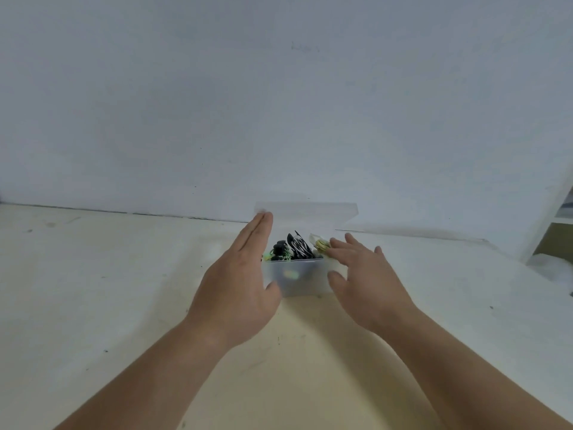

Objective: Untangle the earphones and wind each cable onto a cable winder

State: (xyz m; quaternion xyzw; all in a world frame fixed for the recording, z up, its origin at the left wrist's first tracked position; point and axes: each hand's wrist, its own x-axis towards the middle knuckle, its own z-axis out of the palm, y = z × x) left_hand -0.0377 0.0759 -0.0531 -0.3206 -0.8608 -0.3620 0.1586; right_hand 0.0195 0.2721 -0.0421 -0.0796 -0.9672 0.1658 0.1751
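Head view, one frame.

Tabletop (pixel 124 290): pale cream, marked with small dark specks; meets a plain white wall (pixel 279 103) at the back; part of a white shelf (pixel 558 231) shows at the far right edge.

Box (pixel 297 283): small, translucent plastic, standing on the tabletop near the wall, at centre; its lid (pixel 310 212) is tipped up and back, so the box is uncovered.

Contents, left to right: green cable (pixel 274 255), bundled, with dark earbud-like parts on top; black cable (pixel 299 248), bundled, with white streaks, standing higher than the rim; gold piece (pixel 322 245) at the right end, partly behind a fingertip, too blurred to identify.

Left hand (pixel 238 283): at the box's left end; fingers straight and pressed together, pointing towards the lid's left corner; thumb at the front wall; holding nothing; contact with the box cannot be told.

Right hand (pixel 369 280): at the box's right end; fingers spread and relaxed; forefinger tip at the gold piece; thumb by the front right corner; gripping nothing.

The hands are apart, the box between them; both forearms are bare.
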